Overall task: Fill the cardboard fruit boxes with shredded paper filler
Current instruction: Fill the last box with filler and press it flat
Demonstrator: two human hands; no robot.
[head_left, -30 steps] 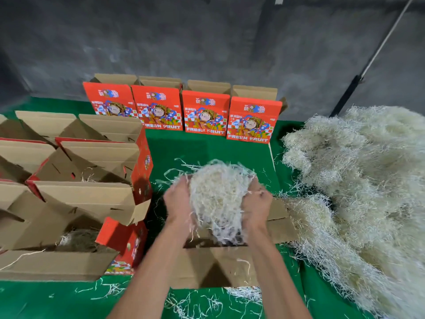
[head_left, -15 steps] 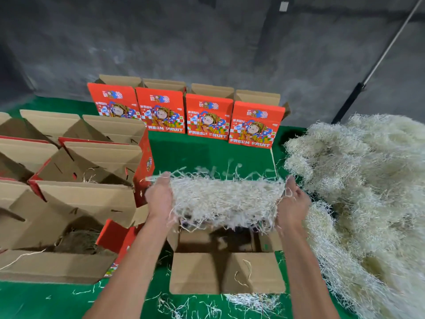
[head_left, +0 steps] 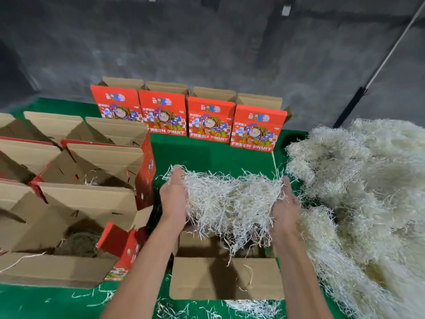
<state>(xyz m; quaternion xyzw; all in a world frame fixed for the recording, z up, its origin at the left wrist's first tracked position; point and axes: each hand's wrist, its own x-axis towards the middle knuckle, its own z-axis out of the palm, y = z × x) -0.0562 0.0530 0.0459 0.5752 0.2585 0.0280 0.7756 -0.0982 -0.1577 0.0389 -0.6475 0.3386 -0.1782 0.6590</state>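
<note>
dark grey concrete wall (head_left: 207, 42), green floor covering (head_left: 211, 155), slanted pole (head_left: 391, 51) perhaps leaning against wall, dim light

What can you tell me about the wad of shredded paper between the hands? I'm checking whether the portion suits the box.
The pale off-white wad of thin shredded paper strips is loose and tangled, stretched wide between the left hand and right hand, which press its two ends with fairly straight fingers. It hangs above the open brown cardboard box, with stray strands dangling from its underside into the opening. It looks about as wide as the box.
</note>
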